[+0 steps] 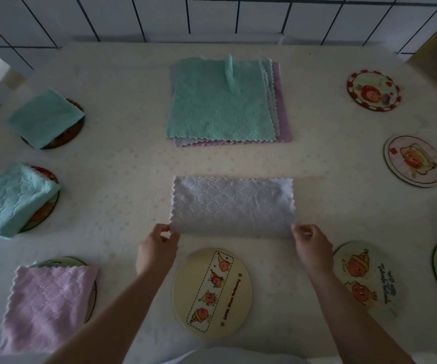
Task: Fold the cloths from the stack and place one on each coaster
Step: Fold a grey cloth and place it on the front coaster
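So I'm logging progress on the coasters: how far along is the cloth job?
Done: three coasters on the left carry folded cloths, two teal and one pink.
In hand: the left hand and right hand pinch the near corners of a white cloth, folded in half.
Left: five bare coasters, including the nearest, and the stack.

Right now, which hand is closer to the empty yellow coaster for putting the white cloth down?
Probably left. The left hand sits just above the yellow coaster; the right hand, pinching the white cloth too, is farther.
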